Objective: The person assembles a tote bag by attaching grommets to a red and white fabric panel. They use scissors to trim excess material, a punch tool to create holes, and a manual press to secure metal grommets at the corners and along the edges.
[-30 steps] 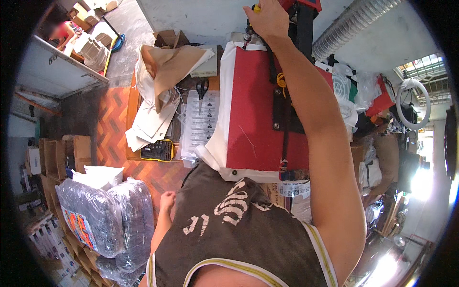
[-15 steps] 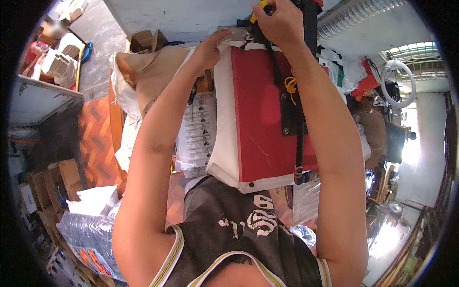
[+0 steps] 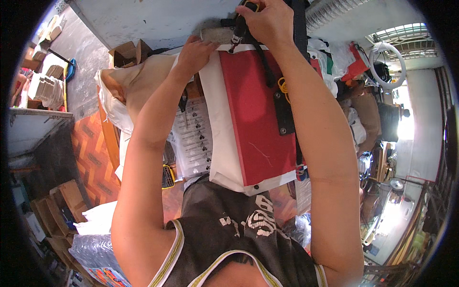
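Across my lap lies a red-and-white panel (image 3: 256, 129), its sheet red in the middle with a white border. My right hand (image 3: 270, 24) is closed around a black-and-yellow handheld tool (image 3: 238, 33) with a narrow metal tip. That tip points down at the panel's far white edge, and I cannot tell whether it touches. Just left of it, my left hand (image 3: 196, 52) has its fingers bent over the panel's far left corner. A black patch with metal rivets (image 3: 284, 115) and a yellow cord (image 3: 284, 88) lie on the red part, partly behind my right forearm.
A pale wall or board (image 3: 158, 21) rises beyond the panel. Left of the panel are a printed plastic sheet (image 3: 193, 134), a beige cloth bundle (image 3: 143, 79) and an open cardboard box (image 3: 126, 53). At right are a white ring (image 3: 401, 71) and piled goods. A person's arm shows at far left.
The tool has turned so that its tip shows over the white edge. My left hand has drawn down a little and its fingers have bent. The whole view has shifted slightly.
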Action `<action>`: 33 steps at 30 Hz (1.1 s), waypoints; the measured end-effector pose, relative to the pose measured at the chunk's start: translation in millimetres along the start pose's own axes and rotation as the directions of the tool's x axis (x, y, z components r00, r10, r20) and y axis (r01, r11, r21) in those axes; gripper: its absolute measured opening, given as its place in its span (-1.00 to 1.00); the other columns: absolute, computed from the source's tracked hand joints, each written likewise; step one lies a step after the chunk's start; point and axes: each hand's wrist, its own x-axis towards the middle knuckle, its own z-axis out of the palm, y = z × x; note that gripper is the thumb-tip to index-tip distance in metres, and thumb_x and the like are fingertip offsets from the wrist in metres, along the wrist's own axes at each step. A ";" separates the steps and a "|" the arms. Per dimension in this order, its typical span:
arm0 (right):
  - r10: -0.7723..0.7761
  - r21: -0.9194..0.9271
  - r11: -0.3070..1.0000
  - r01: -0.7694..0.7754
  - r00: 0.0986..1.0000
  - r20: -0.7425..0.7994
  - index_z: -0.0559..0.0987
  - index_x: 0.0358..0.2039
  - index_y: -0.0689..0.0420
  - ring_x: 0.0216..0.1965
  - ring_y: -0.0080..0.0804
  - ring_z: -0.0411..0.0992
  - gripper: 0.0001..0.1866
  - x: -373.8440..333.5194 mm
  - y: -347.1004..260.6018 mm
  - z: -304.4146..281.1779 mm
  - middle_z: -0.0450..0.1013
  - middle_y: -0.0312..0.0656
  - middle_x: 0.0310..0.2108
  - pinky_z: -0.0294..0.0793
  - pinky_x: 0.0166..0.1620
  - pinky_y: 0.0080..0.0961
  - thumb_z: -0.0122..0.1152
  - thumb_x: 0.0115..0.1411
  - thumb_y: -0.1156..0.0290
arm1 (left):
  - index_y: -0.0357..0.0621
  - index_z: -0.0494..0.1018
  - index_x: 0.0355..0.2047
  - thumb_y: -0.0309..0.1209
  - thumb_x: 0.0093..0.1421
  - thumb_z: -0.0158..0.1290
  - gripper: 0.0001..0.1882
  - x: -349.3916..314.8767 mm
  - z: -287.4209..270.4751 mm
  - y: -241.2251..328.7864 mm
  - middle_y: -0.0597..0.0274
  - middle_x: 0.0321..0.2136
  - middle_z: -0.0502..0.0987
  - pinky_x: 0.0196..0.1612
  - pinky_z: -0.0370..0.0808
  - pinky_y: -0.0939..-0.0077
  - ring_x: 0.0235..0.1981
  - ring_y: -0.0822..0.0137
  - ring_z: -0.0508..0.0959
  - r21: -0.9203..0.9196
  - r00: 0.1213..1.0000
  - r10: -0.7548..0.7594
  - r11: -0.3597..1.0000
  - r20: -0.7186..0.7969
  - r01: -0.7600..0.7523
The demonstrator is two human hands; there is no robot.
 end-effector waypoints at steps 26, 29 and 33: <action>0.014 0.054 0.998 -0.018 0.998 0.062 0.38 -0.33 0.21 -0.26 0.10 0.50 -0.64 -13.2 -13.4 -12.0 0.48 0.03 -0.38 0.46 -0.22 -0.16 0.43 0.08 0.35 | 0.05 0.65 -0.33 -0.63 -0.10 0.12 -0.67 -3.0 12.1 13.0 0.35 -0.23 0.60 0.09 0.38 0.21 -0.03 0.18 0.52 -0.344 0.910 -0.032 0.931 -0.414 -0.123; 0.024 0.286 0.956 -0.067 0.988 0.152 0.38 -0.35 0.20 -0.28 0.06 0.50 -0.66 -14.3 -2.4 -14.9 0.49 0.03 -0.39 0.46 -0.25 -0.19 0.41 0.08 0.37 | 0.05 0.66 -0.36 -0.63 -0.12 0.14 -0.68 -0.5 5.2 18.3 0.36 -0.25 0.61 0.07 0.39 0.21 -0.06 0.20 0.52 -0.354 0.917 -0.037 0.928 -0.396 -0.116; 0.200 -0.044 0.980 -0.195 0.957 0.210 0.46 -0.29 0.21 -0.30 0.02 0.52 -0.72 0.2 -24.4 -28.9 0.50 0.03 -0.37 0.47 -0.25 -0.21 0.40 0.08 0.42 | 0.04 0.67 -0.38 -0.61 -0.13 0.14 -0.70 -1.2 4.0 18.5 0.35 -0.31 0.61 0.04 0.42 0.23 -0.12 0.20 0.54 -0.333 0.905 -0.047 0.937 -0.423 -0.107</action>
